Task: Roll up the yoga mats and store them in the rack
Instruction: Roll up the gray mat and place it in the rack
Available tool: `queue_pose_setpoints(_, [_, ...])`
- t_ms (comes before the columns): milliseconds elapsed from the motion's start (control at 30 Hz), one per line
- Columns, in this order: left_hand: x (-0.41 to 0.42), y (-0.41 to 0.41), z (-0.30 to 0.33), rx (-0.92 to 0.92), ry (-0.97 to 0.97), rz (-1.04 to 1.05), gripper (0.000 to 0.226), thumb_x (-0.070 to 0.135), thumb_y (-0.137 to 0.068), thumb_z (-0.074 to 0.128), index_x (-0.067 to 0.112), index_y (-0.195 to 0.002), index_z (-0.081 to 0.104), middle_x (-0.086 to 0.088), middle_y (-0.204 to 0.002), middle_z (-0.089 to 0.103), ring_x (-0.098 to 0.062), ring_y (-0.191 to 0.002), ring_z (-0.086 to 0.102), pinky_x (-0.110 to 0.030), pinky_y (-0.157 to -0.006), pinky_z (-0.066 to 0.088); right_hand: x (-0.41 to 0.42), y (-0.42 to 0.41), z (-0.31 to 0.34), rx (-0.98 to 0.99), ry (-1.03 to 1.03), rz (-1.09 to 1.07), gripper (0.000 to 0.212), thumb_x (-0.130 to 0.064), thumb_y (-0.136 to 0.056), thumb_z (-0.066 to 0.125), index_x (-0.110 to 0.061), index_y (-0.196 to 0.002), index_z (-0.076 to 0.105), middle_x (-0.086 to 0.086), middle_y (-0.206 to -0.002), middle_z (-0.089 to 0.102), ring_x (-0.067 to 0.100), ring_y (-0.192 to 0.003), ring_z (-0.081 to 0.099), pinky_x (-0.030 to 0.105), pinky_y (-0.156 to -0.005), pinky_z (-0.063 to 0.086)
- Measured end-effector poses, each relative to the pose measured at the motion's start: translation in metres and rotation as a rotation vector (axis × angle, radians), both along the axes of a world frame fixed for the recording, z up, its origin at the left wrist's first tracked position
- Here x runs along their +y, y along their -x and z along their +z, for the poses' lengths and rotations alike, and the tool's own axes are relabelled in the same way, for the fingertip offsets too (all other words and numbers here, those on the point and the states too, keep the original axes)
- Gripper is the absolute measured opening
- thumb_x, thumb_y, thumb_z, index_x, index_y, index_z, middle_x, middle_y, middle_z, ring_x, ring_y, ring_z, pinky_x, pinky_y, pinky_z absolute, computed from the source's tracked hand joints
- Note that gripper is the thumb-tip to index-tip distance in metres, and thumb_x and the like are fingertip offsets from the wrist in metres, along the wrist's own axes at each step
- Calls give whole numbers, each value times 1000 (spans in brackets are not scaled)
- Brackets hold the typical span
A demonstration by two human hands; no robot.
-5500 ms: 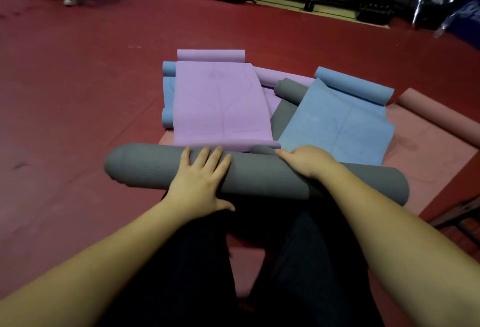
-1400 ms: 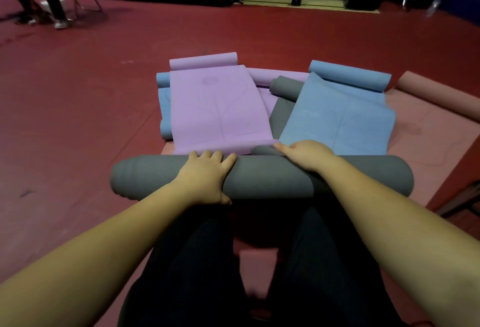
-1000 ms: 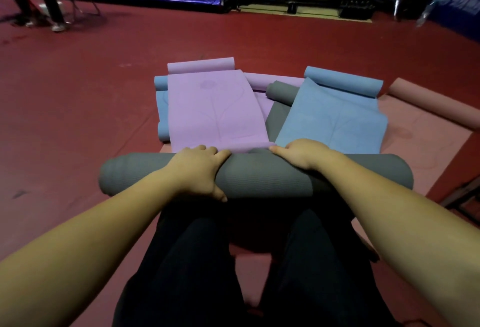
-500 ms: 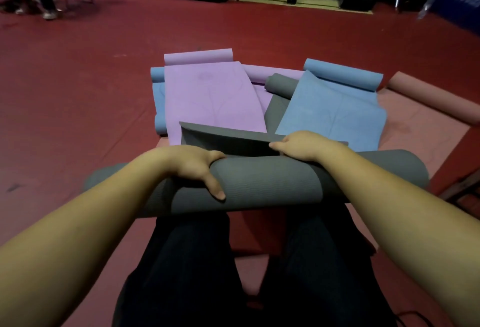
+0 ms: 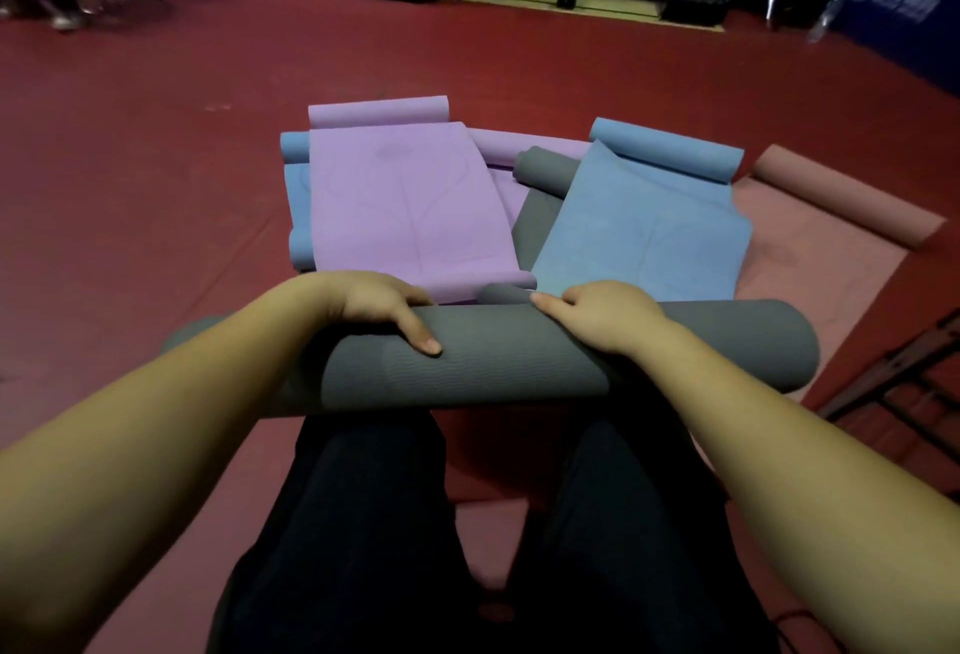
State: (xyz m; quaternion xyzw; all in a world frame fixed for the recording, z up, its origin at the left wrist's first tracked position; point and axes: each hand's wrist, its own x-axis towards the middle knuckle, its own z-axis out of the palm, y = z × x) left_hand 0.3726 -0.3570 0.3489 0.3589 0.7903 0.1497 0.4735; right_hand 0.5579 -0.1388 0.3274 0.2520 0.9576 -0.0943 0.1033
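Fingers (image 5: 415, 296) of both hands curl over rolled grey mat (image 5: 493, 362).

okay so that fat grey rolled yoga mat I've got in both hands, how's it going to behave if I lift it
The rolled grey foam yoga mat probably stays fairly stiff and light as a thick roll. Its outer flap may spring loose unless the left hand and right hand keep gripping. Set down, it would likely roll.

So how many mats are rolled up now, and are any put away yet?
One looks done: the grey mat is a full roll, gripped by the left hand and right hand. It is not stored yet; no filled rack shows. Left to roll: the purple mat, blue mat and pink mat lie part open on the red floor, with more underneath.
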Motion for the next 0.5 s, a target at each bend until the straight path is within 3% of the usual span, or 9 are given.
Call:
queue_pose_setpoints(133, [-13, -4, 1, 352, -172, -109, 83, 76, -48, 66, 37, -121, 62, 12, -118, 54, -9, -113, 44, -29, -101, 36, 1, 9, 1, -61, 62, -22, 74, -73, -93, 20, -21, -117, 67, 8, -129, 62, 28, -117, 55, 37, -94, 43])
queue_pose_setpoints(233, [-27, -20, -9, 550, -315, -61, 74, 74, -62, 53, 34, -123, 62, 7, -114, 50, -12, -107, 39, -34, -99, 35, 5, 22, -1, -121, 111, -47, 79, -75, -91, 21, -19, -131, 62, 10, -142, 54, 29, -128, 50, 38, -104, 38])
queue_pose_setpoints(300, [-36, -41, -27, 801, -397, -94, 76, 68, -69, 46, 26, -129, 61, -3, -117, 53, -24, -108, 47, -40, -100, 39, 7, 29, -1, -143, 166, -70, 79, -75, -91, 25, -18, -138, 56, 11, -148, 47, 29, -134, 45, 37, -109, 34])
queue_pose_setpoints(400, [-46, -69, -57, 1180, -239, -221, 109, 77, -52, 64, 16, -142, 50, -19, -134, 54, -40, -123, 52, -63, -103, 38, 7, 36, 2, -157, 255, -111, 76, -72, -92, 33, -18, -144, 50, 11, -154, 39, 28, -139, 39, 38, -113, 28])
queue_pose_setpoints(500, [-39, -74, -68, 1269, -60, -238, 124, 69, -45, 81, 15, -149, 41, -25, -146, 46, -49, -130, 45, -68, -99, 34, 7, 41, 4, -178, 307, -125, 74, -70, -93, 36, -19, -146, 46, 10, -157, 35, 26, -141, 36, 38, -115, 26])
